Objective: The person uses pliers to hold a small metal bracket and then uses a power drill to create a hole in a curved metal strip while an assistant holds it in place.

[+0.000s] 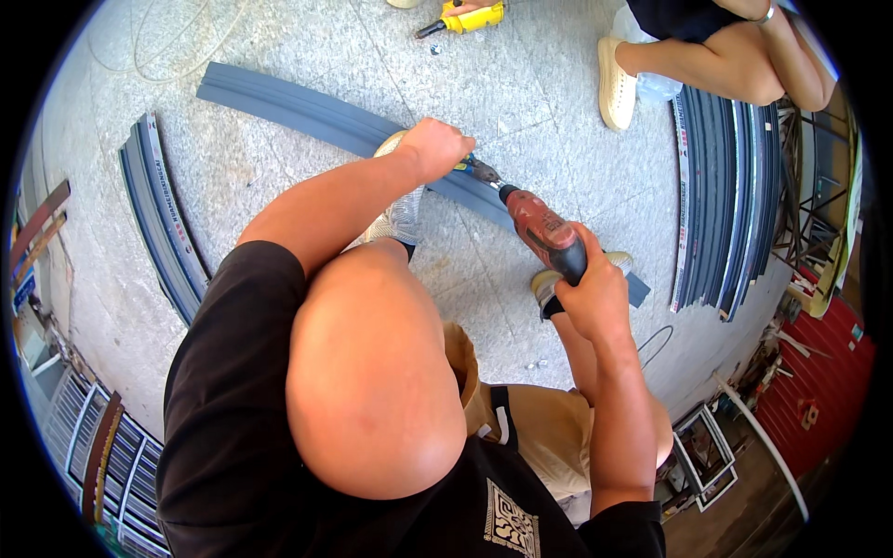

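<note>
My right hand point(597, 288) is wrapped round the grip of a red and black power drill point(544, 228), which points up and to the left. My left hand point(433, 149) is closed on pliers point(482, 171) with blue and yellow handles. The pliers' jaws are at the drill's front end; what they grip there is too small to make out. Beneath both tools a long grey metal profile point(279, 104) lies slantwise on the floor. My left shoe point(393, 143) and right shoe point(546, 286) are at this profile, partly covering it.
More grey profiles are stacked at the left point(163, 214) and right point(721, 205). Far off, another person's hand point(465, 7) touches a yellow power tool point(476, 20). A person with a cream shoe point(616, 84) crouches at upper right. Metal frames point(704, 453) stand around the edges.
</note>
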Demonstrator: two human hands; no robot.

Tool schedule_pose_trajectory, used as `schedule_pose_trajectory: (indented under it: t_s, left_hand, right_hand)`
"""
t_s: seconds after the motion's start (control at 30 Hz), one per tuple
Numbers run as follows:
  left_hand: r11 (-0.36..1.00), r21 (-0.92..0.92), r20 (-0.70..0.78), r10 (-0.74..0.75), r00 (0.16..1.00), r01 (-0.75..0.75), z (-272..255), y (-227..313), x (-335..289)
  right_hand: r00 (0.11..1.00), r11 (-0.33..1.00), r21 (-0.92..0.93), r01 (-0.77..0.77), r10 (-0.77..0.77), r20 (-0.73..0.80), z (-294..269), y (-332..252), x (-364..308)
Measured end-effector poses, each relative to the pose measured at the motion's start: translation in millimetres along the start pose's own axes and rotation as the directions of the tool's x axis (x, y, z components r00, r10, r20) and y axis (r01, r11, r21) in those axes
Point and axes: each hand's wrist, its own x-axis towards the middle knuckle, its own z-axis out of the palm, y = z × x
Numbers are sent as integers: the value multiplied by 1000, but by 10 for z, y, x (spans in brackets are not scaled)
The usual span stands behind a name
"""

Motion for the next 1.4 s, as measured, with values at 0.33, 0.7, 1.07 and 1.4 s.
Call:
schedule_pose_trajectory:
  t_s: [0.33, 0.7, 1.07, 1.4]
  left_hand:
    - [1000, -28, -41, 5, 999, -6, 22, 1, -1]
    - [999, -25, 16, -21, 1000, 21, -60, 27, -7]
    - [1000, -9, -4, -18, 1000, 18, 0, 20, -18]
    - [1000, 12, -12, -14, 1000, 14, 40, -1, -1]
  right_hand:
    - [999, 998, -68, -14, 17, 43, -10, -20, -31]
    - [998, 996, -62, 60, -59, 7, -24, 63, 24]
    - [999, 998, -66, 13, -10, 49, -106, -6, 98]
    - [996, 999, -37, 6, -3, 84, -198, -68, 142]
